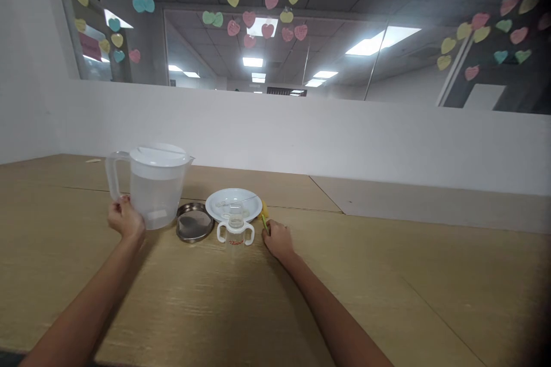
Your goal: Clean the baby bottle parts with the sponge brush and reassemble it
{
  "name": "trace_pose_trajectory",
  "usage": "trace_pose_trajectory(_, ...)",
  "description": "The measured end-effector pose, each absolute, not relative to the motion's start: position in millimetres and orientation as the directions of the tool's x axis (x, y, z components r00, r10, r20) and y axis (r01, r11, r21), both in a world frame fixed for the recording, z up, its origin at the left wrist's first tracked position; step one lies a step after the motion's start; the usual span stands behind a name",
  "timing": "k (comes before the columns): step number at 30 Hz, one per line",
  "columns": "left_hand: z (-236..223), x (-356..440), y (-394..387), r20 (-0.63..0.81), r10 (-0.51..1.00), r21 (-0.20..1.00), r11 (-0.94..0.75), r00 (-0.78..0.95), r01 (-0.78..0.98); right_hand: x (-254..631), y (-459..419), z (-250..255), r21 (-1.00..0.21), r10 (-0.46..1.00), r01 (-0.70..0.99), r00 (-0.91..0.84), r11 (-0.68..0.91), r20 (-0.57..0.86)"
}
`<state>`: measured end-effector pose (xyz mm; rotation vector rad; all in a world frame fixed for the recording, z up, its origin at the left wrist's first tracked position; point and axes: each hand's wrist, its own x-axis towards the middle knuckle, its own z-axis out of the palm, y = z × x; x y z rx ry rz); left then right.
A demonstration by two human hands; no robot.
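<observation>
My left hand (124,219) is closed around the lower end of the handle of a translucent white lidded pitcher (155,186), which stands on the wooden table (275,287). My right hand (278,238) rests on the table with its fingers curled on a thin green stick-like item (264,222), beside a yellow object (264,208) partly hidden behind a white plate. Between my hands stands a small clear cup with two white handles (235,228). Behind the cup lies the white plate (233,203), and left of it a round metal lid or dish (194,222).
A white partition wall (301,137) runs along the table's far edge, with glass above it covered in heart-shaped sticky notes (258,6). A seam (327,195) divides the tabletop at right.
</observation>
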<state>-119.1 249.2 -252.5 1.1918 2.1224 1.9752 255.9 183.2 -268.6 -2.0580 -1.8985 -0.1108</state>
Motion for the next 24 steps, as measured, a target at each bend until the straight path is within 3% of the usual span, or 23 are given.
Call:
trace_pose_trajectory(4, -260.2, -119.7, 244.9, 0.349, 0.361, 0.937, -0.146, -0.865, 0.317, 255.9, 182.8, -267.8, -0.186, 0.955, 0.981, 0.105, -0.054, 0.277)
trace_pose_trajectory(17, -265.9, -111.7, 239.2, 0.323, 0.459, 0.945, -0.114, -0.828, 0.306, 257.6, 184.1, -270.4, -0.188, 0.954, 0.982, 0.085, -0.031, 0.286)
trace_pose_trajectory(24, -285.6, -127.6, 253.5, 0.201, 0.47, 0.979, -0.133, -0.859, 0.156, 257.1, 183.8, -270.3, -0.184, 0.958, 0.982, 0.085, -0.034, 0.275)
